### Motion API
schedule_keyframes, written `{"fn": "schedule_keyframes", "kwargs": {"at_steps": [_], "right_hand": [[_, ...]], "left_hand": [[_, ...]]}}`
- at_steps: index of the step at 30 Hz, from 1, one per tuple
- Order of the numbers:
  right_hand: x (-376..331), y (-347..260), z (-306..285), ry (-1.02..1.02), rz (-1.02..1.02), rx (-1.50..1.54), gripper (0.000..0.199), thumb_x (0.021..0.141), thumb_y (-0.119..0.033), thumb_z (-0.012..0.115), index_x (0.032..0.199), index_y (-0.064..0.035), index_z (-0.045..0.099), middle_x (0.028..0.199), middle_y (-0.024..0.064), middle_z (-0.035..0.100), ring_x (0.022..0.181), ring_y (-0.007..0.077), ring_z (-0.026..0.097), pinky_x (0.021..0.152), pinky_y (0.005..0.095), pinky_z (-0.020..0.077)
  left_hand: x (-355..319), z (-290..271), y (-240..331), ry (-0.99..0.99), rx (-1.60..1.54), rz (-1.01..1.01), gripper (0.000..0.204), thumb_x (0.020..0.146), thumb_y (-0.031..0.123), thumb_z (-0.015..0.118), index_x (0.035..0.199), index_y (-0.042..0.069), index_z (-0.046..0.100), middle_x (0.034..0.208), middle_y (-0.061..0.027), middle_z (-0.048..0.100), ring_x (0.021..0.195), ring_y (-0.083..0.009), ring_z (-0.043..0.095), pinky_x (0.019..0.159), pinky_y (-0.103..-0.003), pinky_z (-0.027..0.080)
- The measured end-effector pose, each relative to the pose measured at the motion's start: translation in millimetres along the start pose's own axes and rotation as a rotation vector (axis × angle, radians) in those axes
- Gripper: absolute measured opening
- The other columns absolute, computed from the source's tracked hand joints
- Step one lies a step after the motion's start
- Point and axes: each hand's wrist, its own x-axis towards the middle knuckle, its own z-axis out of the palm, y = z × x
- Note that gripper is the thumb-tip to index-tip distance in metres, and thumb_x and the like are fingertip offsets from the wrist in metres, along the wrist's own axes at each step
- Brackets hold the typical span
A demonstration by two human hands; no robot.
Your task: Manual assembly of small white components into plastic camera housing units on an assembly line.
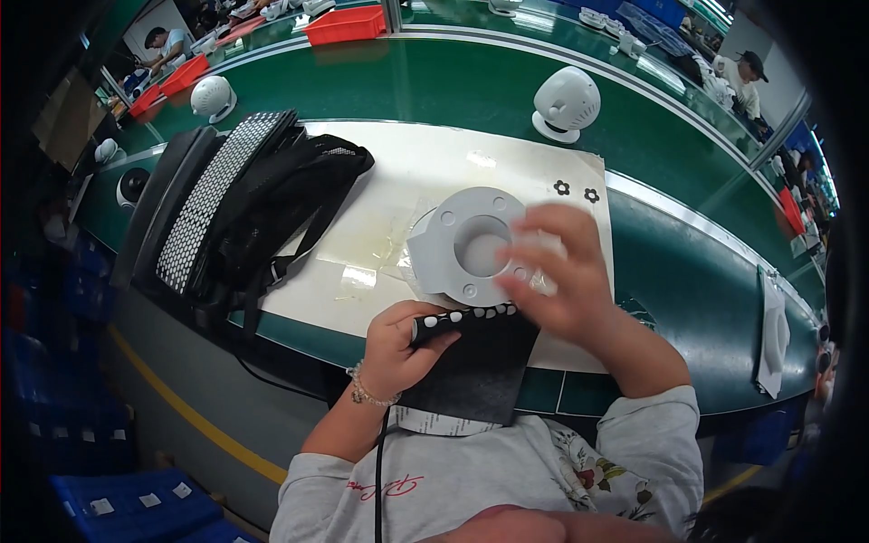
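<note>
My left hand (398, 348) is closed on the edge of a black sheet (480, 366), which is bent over so that a row of white round dots shows along its top. A white printed backing (448, 422) peeks out under the sheet, against my shirt. Just beyond it, a light grey plastic ring-shaped base (436, 246) with a round central opening and small round recesses lies on the white board. My right hand (566, 276) is over the right side of this base, fingers bent and blurred. Whether it holds something small, I cannot make out.
On the left of the white board (353, 217) lies a black mesh bag (272, 199). White rounded devices (567, 101) stand on the green conveyor (434, 86) beyond. Red trays (344, 25) and other people at work are farther back. Blue crates (136, 502) stand at lower left.
</note>
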Motion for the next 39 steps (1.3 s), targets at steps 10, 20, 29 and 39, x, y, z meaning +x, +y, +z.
{"fn": "schedule_keyframes", "kwargs": {"at_steps": [10,20,29,39], "right_hand": [[-14.0,-23.9,13.6,-0.149,-0.164,0.026,0.013,0.068,-0.016,0.070,0.077,-0.0132,0.061,0.112,0.0010,0.055,0.109,0.0244,0.044,0.085,0.0386,0.0316],[-6.0,-36.0,22.3,-0.213,-0.137,0.131,0.027,0.069,-0.008,0.069,0.091,-0.0136,0.055,0.095,0.0005,0.060,0.098,0.0195,0.053,0.090,0.0383,0.0286],[-9.0,-43.1,37.0,-0.037,-0.197,0.380,0.035,0.071,-0.002,0.064,0.102,-0.0131,0.050,0.096,0.0032,0.057,0.087,0.0180,0.058,0.076,0.0326,0.0363],[-16.2,-33.9,53.3,-0.017,-0.422,0.338,0.034,0.070,-0.006,0.066,0.101,-0.0131,0.054,0.095,0.0053,0.051,0.082,0.0202,0.057,0.068,0.0288,0.0384]], "left_hand": [[-2.4,0.4,-3.0,0.023,0.019,0.110,0.018,0.065,0.001,0.071,0.081,0.000,0.062,0.079,-0.0096,0.062,0.068,-0.0219,0.060,0.061,-0.028,0.047],[-1.3,-2.9,-5.4,0.016,0.095,0.189,0.022,0.060,0.003,0.073,0.078,0.001,0.060,0.072,-0.0089,0.060,0.061,-0.0228,0.058,0.054,-0.030,0.044],[-3.9,-0.4,-4.9,0.058,0.057,0.106,0.013,0.058,0.002,0.066,0.067,0.003,0.057,0.065,-0.0086,0.056,0.056,-0.0251,0.054,0.050,-0.032,0.042],[-3.3,-1.4,-7.0,0.070,0.133,0.155,0.014,0.053,0.004,0.064,0.065,0.002,0.055,0.063,-0.0087,0.055,0.055,-0.0256,0.053,0.049,-0.033,0.041]]}}
